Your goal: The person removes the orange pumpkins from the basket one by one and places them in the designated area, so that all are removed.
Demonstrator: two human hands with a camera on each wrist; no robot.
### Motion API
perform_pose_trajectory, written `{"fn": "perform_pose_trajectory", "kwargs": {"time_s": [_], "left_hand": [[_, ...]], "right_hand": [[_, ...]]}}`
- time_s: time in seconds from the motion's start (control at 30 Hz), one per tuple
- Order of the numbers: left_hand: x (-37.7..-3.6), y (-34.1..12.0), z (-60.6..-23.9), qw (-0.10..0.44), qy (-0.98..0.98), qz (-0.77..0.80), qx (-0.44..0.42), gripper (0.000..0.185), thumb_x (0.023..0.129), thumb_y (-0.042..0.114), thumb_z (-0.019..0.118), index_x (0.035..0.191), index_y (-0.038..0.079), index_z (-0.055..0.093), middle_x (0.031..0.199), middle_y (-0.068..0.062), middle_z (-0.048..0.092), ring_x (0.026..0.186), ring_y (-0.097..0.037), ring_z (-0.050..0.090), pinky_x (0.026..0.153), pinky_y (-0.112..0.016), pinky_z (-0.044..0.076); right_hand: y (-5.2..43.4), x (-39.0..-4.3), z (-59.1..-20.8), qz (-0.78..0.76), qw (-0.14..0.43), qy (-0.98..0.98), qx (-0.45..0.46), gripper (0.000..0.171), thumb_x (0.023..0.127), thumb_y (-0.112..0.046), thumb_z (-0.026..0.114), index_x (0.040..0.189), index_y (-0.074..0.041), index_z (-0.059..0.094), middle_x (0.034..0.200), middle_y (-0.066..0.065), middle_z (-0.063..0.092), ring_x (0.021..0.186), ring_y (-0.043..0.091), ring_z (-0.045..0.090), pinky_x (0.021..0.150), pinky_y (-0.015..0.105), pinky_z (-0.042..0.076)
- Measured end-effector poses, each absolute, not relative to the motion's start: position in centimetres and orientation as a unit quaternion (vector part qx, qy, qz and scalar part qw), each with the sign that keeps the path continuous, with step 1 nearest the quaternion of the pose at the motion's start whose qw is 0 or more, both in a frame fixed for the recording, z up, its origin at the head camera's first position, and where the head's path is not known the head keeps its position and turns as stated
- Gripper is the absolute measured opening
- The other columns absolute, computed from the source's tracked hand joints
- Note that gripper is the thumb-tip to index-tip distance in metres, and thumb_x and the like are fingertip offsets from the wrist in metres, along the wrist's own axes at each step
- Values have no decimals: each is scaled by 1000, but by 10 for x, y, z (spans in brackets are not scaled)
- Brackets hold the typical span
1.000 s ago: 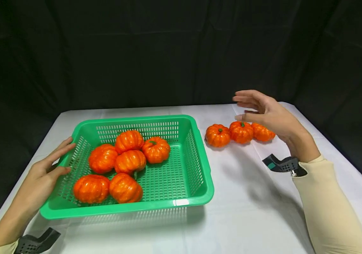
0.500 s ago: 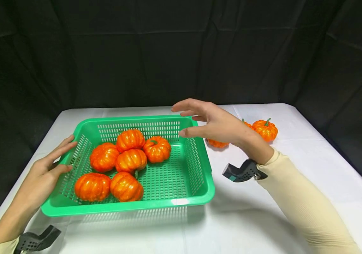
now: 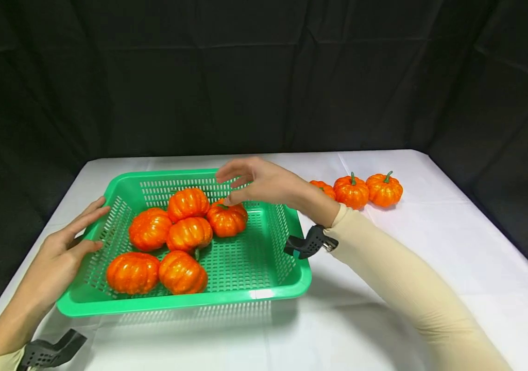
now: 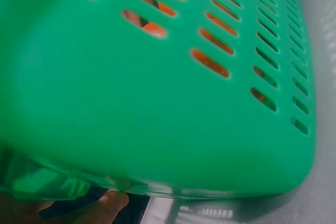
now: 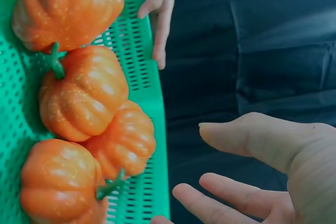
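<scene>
The right hand (image 3: 264,183), which was over the three pumpkins (image 3: 353,190) on the table (image 3: 430,257) a second ago, is now hovering with spread, empty fingers above the basket (image 3: 282,286), just over the pumpkin (image 3: 227,219) nearest the far wall. That pumpkin is sitting among six in the basket's left half, stem pointing up and slightly away. The left hand (image 3: 62,252) is resting flat, fingers straight, against the basket's left rim, as before.

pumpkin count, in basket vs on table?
9. Six in the green basket. Three on the table: partly hidden.
</scene>
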State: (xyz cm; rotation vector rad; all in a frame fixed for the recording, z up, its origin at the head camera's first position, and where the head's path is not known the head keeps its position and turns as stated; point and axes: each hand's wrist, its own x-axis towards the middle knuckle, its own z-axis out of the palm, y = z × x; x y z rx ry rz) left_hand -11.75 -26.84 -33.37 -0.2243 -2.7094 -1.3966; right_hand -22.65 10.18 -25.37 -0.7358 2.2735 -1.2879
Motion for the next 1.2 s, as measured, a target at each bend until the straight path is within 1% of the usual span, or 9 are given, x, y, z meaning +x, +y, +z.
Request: {"fn": "perform_pose_trajectory", "kwargs": {"time_s": [0.07,0.33,0.53,0.73,0.77,0.93,1.03,1.13,1.2], "left_hand": [[-117,-269,-333,39,-884,-460,-72,59,105,2,46,163,11,36,172,-2,17,156,-36,13,122,-61,13],[-116,-271,-333,39,-886,-456,-68,58,106,3,45,163,12,36,172,-1,17,156,-35,14,123,-55,15],[-115,-271,-331,41,-885,-459,-70,58,106,3,45,163,11,36,172,-1,17,156,-35,13,121,-62,13],[-114,-272,-330,43,-886,-456,-69,58,106,3,46,163,11,36,172,-1,18,156,-34,13,124,-53,12],[-114,-272,-330,43,-886,-457,-70,58,106,3,46,163,11,36,172,-2,18,156,-34,13,123,-55,13],[-113,-272,-329,42,-888,-453,-69,59,106,3,46,163,12,36,172,-2,18,155,-36,14,122,-59,14],[-112,-272,-328,45,-889,-450,-72,59,105,2,47,163,12,37,172,-2,19,155,-35,16,124,-50,15],[-112,-272,-327,45,-891,-447,-71,59,105,2,47,163,12,37,172,-1,19,155,-34,16,124,-39,17],[-111,-273,-327,45,-891,-447,-71,59,105,3,47,163,12,37,172,-1,19,155,-34,15,124,-40,16]], "right_hand": [[93,-232,-258,-469,223,814,-261,53,91,-8,78,141,-4,60,139,6,64,131,34,54,101,39,52],[72,-247,-272,-453,246,821,-245,47,88,0,79,133,-1,66,134,10,66,124,26,60,98,35,52],[65,-254,-283,-421,264,839,-222,44,87,7,76,129,-2,68,130,8,68,123,22,59,95,32,53],[65,-256,-286,-342,277,864,-244,51,80,7,84,127,-8,71,138,4,64,134,23,51,105,32,47],[65,-256,-287,-325,279,868,-251,53,79,6,85,128,-10,71,140,3,62,135,23,50,105,32,47],[67,-253,-288,-262,279,877,-291,62,76,4,89,131,-14,68,142,1,57,123,23,50,96,32,51],[68,-250,-290,-240,279,876,-311,63,75,4,89,130,-15,65,142,1,56,117,22,50,91,32,52],[69,-247,-291,-227,280,876,-322,65,75,3,90,130,-17,63,145,2,55,118,21,51,90,31,52],[69,-246,-291,-222,276,875,-328,65,75,2,91,131,-16,63,146,3,55,120,20,51,92,31,52]]}}
